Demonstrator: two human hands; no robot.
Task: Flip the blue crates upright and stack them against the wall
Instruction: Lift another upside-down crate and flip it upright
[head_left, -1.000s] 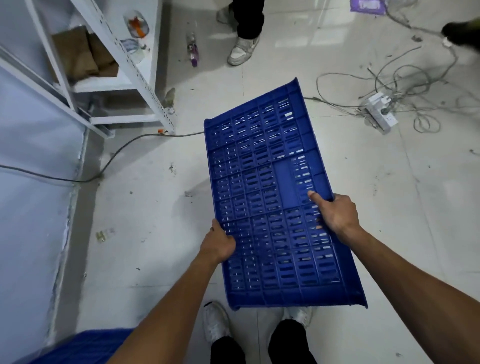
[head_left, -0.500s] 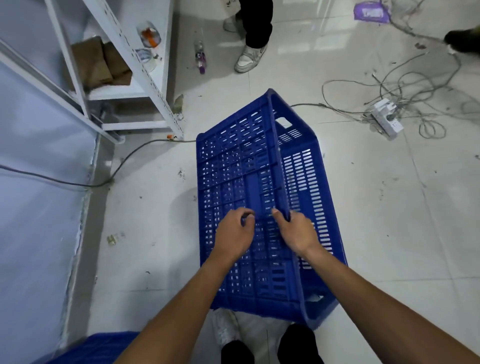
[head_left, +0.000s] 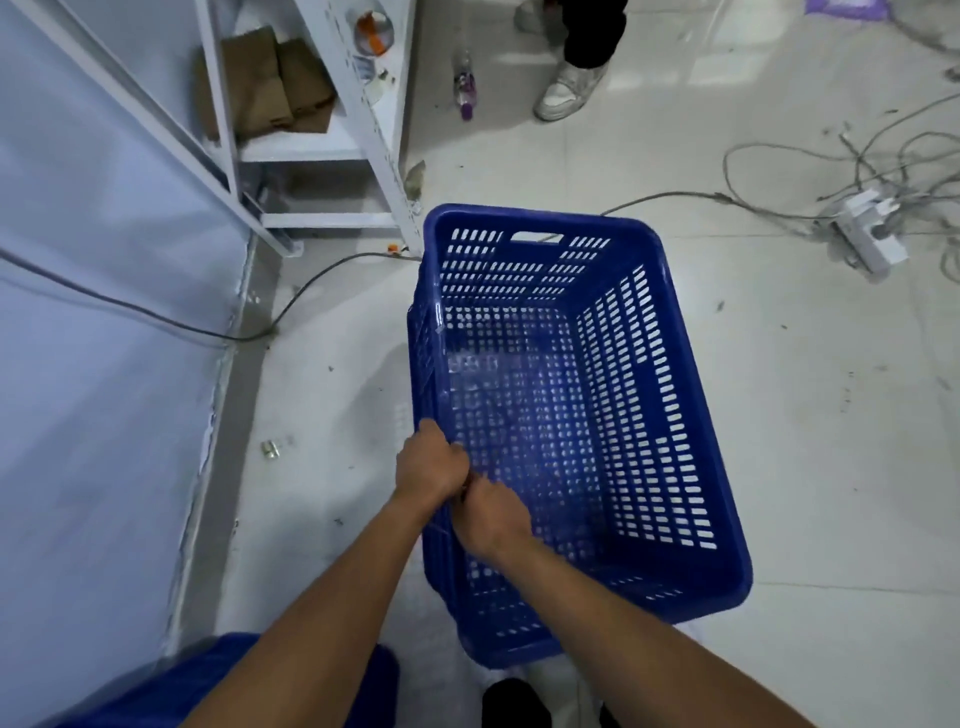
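Observation:
A blue slotted crate (head_left: 639, 395) is held in front of me with its open side facing up, its inside and slotted floor in full view. My left hand (head_left: 428, 465) grips the crate's left long rim from outside. My right hand (head_left: 491, 512) grips the same rim just beside it, reaching over from inside. The two hands touch. Part of a second blue crate (head_left: 218, 675) shows at the bottom left, close to the pale wall (head_left: 88, 364).
A white metal shelf unit (head_left: 358, 130) with brown packets stands at the upper left. A grey cable (head_left: 156, 317) runs along the floor by the wall. A power strip (head_left: 867, 234) with tangled wires lies at the right. Another person's shoe (head_left: 566, 93) and a bottle (head_left: 464, 88) are at the top.
The crate has turned over from bottom-up, through standing on its side, to open side up. Both hands moved together onto its left rim.

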